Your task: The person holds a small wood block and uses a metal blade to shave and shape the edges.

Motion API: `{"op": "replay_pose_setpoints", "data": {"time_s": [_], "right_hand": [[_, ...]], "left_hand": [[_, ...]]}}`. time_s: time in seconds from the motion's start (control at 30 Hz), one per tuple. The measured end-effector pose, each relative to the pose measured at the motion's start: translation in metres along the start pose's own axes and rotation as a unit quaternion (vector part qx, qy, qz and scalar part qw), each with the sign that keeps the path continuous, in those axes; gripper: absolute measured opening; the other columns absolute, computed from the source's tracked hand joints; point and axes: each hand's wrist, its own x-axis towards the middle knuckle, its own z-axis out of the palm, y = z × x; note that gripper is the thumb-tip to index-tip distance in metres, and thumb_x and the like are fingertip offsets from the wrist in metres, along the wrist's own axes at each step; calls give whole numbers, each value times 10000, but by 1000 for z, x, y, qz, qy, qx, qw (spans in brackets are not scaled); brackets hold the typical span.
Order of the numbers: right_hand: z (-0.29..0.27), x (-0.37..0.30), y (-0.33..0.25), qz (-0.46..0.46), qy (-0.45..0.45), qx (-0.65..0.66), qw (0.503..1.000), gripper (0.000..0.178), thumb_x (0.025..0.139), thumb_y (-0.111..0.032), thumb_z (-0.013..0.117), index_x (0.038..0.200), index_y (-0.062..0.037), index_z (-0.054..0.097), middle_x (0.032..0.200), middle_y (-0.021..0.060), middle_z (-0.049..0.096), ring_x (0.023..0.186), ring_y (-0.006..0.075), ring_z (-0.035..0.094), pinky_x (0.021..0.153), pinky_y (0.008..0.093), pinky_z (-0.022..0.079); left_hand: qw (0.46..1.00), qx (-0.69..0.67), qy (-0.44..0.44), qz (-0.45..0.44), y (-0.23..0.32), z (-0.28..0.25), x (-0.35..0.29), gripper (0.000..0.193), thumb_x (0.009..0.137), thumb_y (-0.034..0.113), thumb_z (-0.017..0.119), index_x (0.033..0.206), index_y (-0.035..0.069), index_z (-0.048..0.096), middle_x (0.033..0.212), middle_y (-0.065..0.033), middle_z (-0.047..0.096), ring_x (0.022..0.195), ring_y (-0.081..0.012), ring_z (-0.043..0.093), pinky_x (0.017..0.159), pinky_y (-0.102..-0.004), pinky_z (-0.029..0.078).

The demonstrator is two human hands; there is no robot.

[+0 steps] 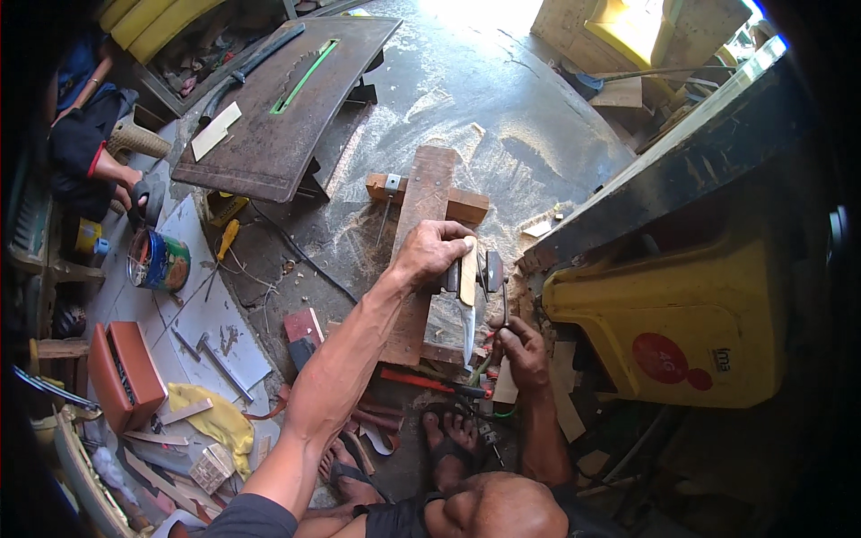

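My left hand (432, 254) closes on a knife (469, 280) with a pale wooden handle, thumb on the handle's upper end. The shiny blade points back toward me. Under that hand lies a long upright wooden plank (425, 188), set across a shorter wooden block (468, 206). Right beside the knife handle is a dark metal block (494, 271), apparently part of a clamp. My right hand (520, 350), lower and to the right, pinches a thin dark rod (505, 303) that runs up toward this block. Whether rod and block are joined is unclear.
A table saw (296, 108) stands at the far left, its blade in a green slot. Another person's sandalled foot (142, 193) is near a paint can (160, 260). A hammer (224, 368) lies left; a yellow plastic chair (664, 314) stands right.
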Motion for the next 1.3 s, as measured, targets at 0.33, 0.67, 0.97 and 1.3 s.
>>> {"op": "replay_pose_setpoints", "data": {"time_s": [0.33, 0.67, 0.97, 1.3], "right_hand": [[-7, 151, -17, -65, 150, -141, 976, 273, 959, -244, 685, 784, -43, 622, 634, -52, 511, 558, 61, 448, 487, 266, 348], [-8, 70, 51, 213, 138, -30, 967, 430, 1039, -426, 483, 880, -69, 663, 602, -34, 485, 467, 86, 451, 410, 283, 331], [-10, 37, -33, -83, 35, -155, 984, 233, 1021, -203, 589, 915, -1, 639, 617, -64, 459, 561, 38, 420, 519, 238, 339], [-49, 168, 71, 21, 69, -8, 997, 230, 989, -237, 593, 1025, -48, 719, 706, -17, 580, 566, 109, 540, 487, 293, 412]], "left_hand": [[1000, 5, -9, 24, 1, 5, 3, 277, 908, 210, 692, 1085, 5, 750, 923, -91, 760, 820, -144, 695, 760, -293, 557], [1000, -19, -10, 9, 2, 3, -1, 257, 921, 128, 672, 1097, -49, 731, 941, -78, 730, 811, -115, 663, 760, -272, 552], [1000, 20, 4, 21, -3, 3, 3, 288, 893, 221, 708, 1083, 11, 759, 940, -110, 766, 833, -145, 702, 769, -294, 558], [999, 10, -3, 36, -1, 13, 11, 288, 882, 213, 705, 1074, 5, 761, 926, -113, 767, 805, -151, 706, 752, -292, 564]]}}
